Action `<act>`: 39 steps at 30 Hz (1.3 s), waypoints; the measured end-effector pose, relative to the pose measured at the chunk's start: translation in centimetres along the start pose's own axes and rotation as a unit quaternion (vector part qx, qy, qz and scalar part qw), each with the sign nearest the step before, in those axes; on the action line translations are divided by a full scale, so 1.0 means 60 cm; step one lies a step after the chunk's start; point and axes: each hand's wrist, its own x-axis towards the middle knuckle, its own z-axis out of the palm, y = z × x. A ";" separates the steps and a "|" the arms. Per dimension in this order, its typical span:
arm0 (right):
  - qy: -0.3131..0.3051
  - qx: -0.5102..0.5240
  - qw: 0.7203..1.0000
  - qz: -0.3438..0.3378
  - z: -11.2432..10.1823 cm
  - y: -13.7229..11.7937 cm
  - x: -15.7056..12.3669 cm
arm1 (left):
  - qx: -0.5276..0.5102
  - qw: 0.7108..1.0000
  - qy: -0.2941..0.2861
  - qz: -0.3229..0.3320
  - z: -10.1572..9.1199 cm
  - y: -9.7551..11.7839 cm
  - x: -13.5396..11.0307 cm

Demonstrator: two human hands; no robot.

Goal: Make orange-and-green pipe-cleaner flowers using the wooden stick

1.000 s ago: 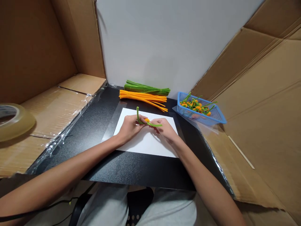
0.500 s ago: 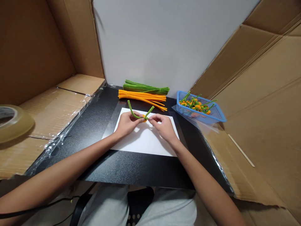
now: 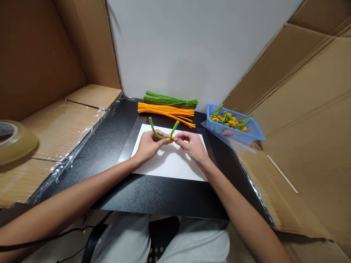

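Above a white sheet of paper (image 3: 170, 162), both hands pinch a small pipe-cleaner piece made of an orange coil (image 3: 171, 140) and a green pipe cleaner (image 3: 154, 128). My left hand (image 3: 149, 144) is closed on its left side, thumb and forefinger on the green stem. My right hand (image 3: 192, 145) pinches at the right side of the orange coil with thumb and forefinger. Two green ends stick up from the piece, the left one longer and bent, the right one shorter. Fingertips partly cover the coil.
Behind the paper lie a bundle of orange pipe cleaners (image 3: 164, 110) and a bundle of green ones (image 3: 170, 100). At the right a blue basket (image 3: 238, 136) holds several orange-and-green pieces. A tape roll (image 3: 26, 142) sits on cardboard at the left. Cardboard walls flank the black table (image 3: 137, 197).
The piece's right green end now stands more upright than before. Both hands keep their pinch with only slight finger movement, and the view has shifted a little.
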 end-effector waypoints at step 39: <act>0.019 -0.129 0.977 -0.170 0.016 0.000 -0.016 | 0.000 0.999 0.015 0.049 0.010 0.002 -0.012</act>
